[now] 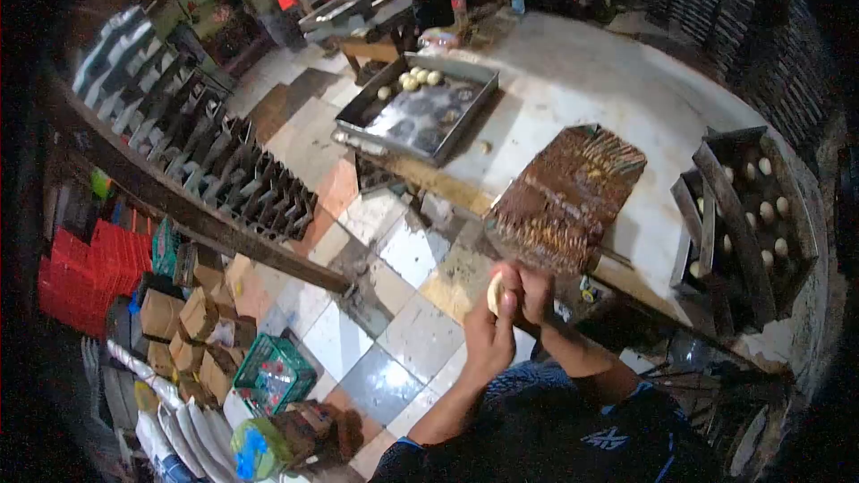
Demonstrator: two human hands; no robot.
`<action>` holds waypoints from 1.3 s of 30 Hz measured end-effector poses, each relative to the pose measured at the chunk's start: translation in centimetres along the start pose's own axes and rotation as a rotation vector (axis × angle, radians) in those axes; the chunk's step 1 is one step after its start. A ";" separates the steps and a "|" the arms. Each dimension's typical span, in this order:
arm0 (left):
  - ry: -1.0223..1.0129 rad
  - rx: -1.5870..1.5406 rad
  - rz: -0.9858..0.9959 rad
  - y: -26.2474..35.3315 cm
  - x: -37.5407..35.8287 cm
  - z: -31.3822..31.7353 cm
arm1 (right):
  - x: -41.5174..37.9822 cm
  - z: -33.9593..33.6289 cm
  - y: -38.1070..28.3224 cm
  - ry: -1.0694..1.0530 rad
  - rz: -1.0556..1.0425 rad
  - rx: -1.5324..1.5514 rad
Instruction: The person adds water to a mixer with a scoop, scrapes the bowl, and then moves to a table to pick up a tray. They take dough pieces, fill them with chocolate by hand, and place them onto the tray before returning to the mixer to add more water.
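Observation:
A small pale piece of dough (493, 295) is pinched between my two hands, in front of my chest. My left hand (488, 335) is closed around it, thumb up. My right hand (535, 293) presses in from the other side with bent fingers, partly hiding the dough. Just beyond them, a tray of brown, paste-like filling (568, 201) lies on the pale worktable (667, 130), its surface scored with ridges. Farther left on the table, a metal tray (434, 150) holds several round dough balls (419, 80). A single small dough piece (484, 148) lies beside that tray.
At the table's right end are overlapping metal trays (729, 215) with several dough balls. A rack of stacked trays (179, 125) stands left behind a wooden beam (206, 206). Red crates (94, 264), cardboard boxes (201, 313) and a green basket (309, 376) sit on the tiled floor (403, 335).

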State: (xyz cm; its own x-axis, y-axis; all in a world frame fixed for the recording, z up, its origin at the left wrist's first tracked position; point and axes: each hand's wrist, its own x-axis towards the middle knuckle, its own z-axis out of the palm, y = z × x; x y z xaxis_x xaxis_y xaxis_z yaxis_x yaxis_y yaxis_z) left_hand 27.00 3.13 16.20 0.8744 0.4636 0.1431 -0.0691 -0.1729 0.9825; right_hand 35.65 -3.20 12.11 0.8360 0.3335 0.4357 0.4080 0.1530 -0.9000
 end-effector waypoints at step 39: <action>-0.043 -0.700 -0.546 -9.6 11.8 4.2 | 1.8 -21.3 14.1 -0.368 0.512 -0.713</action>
State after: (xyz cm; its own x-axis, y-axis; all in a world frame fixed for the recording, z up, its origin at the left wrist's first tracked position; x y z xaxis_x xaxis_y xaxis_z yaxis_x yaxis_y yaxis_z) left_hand 39.96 6.57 7.99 0.8876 0.2900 -0.3578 0.0979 0.6404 0.7618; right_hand 50.76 -20.27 0.36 0.8570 0.4930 -0.1497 0.2532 -0.6561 -0.7110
